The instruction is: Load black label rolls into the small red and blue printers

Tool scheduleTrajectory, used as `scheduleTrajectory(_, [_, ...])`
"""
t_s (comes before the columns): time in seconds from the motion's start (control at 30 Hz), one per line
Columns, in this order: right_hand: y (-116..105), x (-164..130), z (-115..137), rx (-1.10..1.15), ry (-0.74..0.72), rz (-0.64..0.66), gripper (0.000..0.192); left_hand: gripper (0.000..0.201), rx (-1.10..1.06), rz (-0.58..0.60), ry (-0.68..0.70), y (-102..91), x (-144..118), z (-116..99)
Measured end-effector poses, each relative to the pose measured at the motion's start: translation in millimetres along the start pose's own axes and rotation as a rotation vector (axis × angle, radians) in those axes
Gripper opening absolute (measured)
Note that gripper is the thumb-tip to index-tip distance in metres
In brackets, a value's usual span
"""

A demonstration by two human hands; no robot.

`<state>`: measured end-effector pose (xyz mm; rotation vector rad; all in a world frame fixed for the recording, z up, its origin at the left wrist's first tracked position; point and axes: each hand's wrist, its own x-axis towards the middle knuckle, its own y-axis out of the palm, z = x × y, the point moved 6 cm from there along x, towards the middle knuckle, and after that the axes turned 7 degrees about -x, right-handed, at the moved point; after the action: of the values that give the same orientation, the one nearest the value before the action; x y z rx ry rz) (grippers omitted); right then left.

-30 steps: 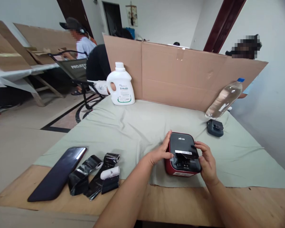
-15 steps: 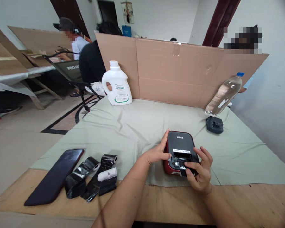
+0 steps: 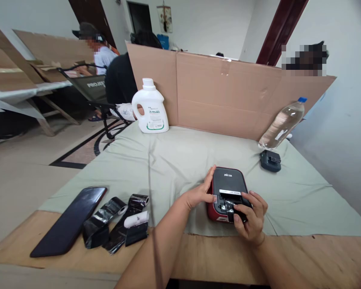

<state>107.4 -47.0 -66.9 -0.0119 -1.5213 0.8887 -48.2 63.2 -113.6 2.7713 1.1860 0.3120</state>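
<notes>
**Both hands on small label printer, low centre of frame**

Nearest: bare wooden worktop [image 3: 319,257] edge along the bottom, two forearms coming in. Right hand [image 3: 250,218] curled, fingertips pinching a shiny black strip [image 3: 230,208] at the front slot of the printer [image 3: 228,188]. Left hand [image 3: 200,194] flat against the printer's left side, bracing it, fingers spread, not closed round anything. Printer is black on top, red body, sits on the pale green cloth [image 3: 174,160] near its front edge, lower centre-right.

Lower left: dark phone-like slab [image 3: 69,220] flat on wood; beside it black ribbon rolls [image 3: 117,222] partly unspooled, plus a white roll [image 3: 136,219] lying on them.

Mid right: black adapter-like block [image 3: 270,160] on the cloth. Behind it a clear water bottle [image 3: 281,124] leaning on the cardboard screen [image 3: 228,96]. White detergent jug [image 3: 150,108] upright at the screen's left end.

Far upper left: seated people, folding chair, more cardboard.

Risk, as a judgement: the strip looks thin and could tear or crease if pulled at an angle; the printer could skid on the loose cloth if the bracing hand slips; loose ribbon could tangle.

Counts: printer 1, strip in hand 1, dark slab 1, black rolls 2 (about, tangled), white roll 1, adapter 1, bottle 1, jug 1, screen 1.
</notes>
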Motion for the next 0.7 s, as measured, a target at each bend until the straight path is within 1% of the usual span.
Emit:
scheduleTrajectory(0.1, [0, -1, -2, 0.028, -0.003, 0.003, 0.020, 0.119, 0.077, 0.011, 0.003, -0.9, 0, -1])
scheduleTrajectory(0.23, [-2, -1, -5, 0.053, 0.007, -0.002, 0.022, 0.116, 0.088, 0.006, 0.000, -0.3, 0, -5])
scheduleTrajectory(0.4, [-3, -2, -4, 0.035, 0.007, 0.000, 0.021, 0.122, -0.019, 0.049, -0.028, 6.8, 1, -8])
scheduleTrajectory(0.53, [0, -2, -5, 0.016, 0.021, 0.014, 0.019, 0.124, -0.137, 0.064, 0.008, 11.0, 2, -12])
scheduleTrajectory(0.63, [0, -1, -4, 0.064, -0.013, 0.018, 0.017, 0.121, -0.232, 0.066, 0.025, 11.9, 2, -10])
scheduleTrajectory(0.7, [0, 1, -4, 0.128, -0.043, 0.030, 0.018, 0.119, -0.251, 0.060, 0.029, 10.8, 3, -7])
